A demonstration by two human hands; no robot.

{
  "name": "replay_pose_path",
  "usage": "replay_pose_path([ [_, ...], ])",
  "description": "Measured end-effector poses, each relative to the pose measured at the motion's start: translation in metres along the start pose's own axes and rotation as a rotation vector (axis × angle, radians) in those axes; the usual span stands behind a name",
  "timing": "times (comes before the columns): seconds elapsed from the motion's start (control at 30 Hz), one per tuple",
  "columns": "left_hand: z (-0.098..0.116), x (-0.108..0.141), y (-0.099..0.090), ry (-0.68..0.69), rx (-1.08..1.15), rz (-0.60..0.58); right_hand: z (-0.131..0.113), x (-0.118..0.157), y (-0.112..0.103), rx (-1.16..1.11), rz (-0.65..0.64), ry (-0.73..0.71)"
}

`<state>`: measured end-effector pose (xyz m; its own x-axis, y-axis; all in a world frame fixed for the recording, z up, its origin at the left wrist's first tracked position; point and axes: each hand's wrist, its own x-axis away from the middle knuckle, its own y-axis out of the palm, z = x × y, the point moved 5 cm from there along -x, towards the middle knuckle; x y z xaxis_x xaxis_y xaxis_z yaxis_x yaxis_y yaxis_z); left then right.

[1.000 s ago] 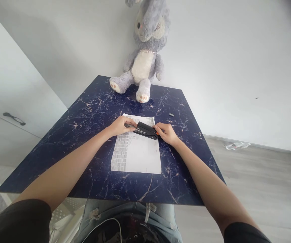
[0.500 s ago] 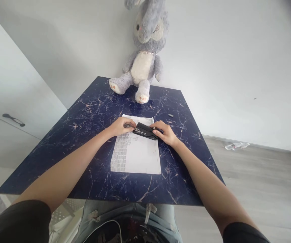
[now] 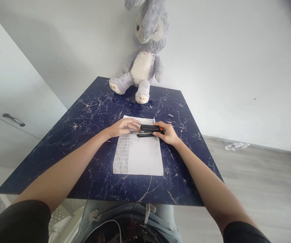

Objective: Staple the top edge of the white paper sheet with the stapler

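A black stapler [image 3: 149, 128] with an orange part at its back end lies over the upper part of a printed paper sheet [image 3: 144, 158]. My right hand [image 3: 169, 134] is closed around the stapler's back end, with the thumb at its near side. A gap shows between the stapler's upper arm and its base. At the front end, my left hand [image 3: 121, 128] has its fingers reaching to the stapler's tip. A small greyish piece [image 3: 134, 132] shows by the left thumb, too small to name. The sheet lies on a dark blue marbled table [image 3: 84, 162].
A small grey block [image 3: 170, 115] lies on the table beyond my right hand. At the back edge sits a large grey plush rabbit [image 3: 142, 67] against the wall. A clear plastic bottle [image 3: 236, 146] is on the floor at the right. A white cabinet [image 3: 8, 84] stands left.
The stapler has turned to lie more level across the sheet, its orange part now showing. My left fingers have stretched toward its tip. The paper has shifted slightly right and nearer.
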<state>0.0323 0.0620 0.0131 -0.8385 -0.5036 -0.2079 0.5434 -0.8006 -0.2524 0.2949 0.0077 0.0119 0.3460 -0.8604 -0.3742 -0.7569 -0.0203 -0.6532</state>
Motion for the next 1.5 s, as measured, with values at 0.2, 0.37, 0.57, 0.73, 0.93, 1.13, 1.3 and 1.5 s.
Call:
replay_pose_path([
  [0.2,0.0050,0.0016,0.0008,0.015,-0.089,-0.002,0.0026,0.0008,-0.0017,-0.091,0.032,0.021],
  [0.37,0.0008,0.0017,0.0009,0.042,-0.089,-0.028,0.0023,0.0008,-0.0021,-0.110,0.023,-0.005],
  [0.57,-0.0039,0.0012,-0.0015,0.055,-0.073,-0.009,0.0032,0.0013,-0.0034,-0.110,0.034,0.000],
  [0.73,-0.0005,0.0015,-0.0001,0.039,-0.096,0.014,0.0007,0.0013,-0.0029,-0.118,0.015,-0.002],
  [0.93,0.0010,0.0017,-0.0002,0.003,-0.128,0.048,-0.0027,0.0006,-0.0028,-0.116,0.003,-0.016],
  [1.13,-0.0035,0.0014,-0.0014,-0.018,-0.147,0.083,0.0019,0.0015,-0.0023,-0.119,0.002,-0.024],
  [1.3,-0.0004,0.0010,-0.0023,-0.029,-0.209,0.140,0.0021,0.0013,-0.0025,-0.118,0.003,-0.028],
  [1.5,0.0038,0.0002,-0.0039,-0.031,-0.267,0.188,0.0006,0.0009,-0.0029,-0.105,0.015,-0.021],
])
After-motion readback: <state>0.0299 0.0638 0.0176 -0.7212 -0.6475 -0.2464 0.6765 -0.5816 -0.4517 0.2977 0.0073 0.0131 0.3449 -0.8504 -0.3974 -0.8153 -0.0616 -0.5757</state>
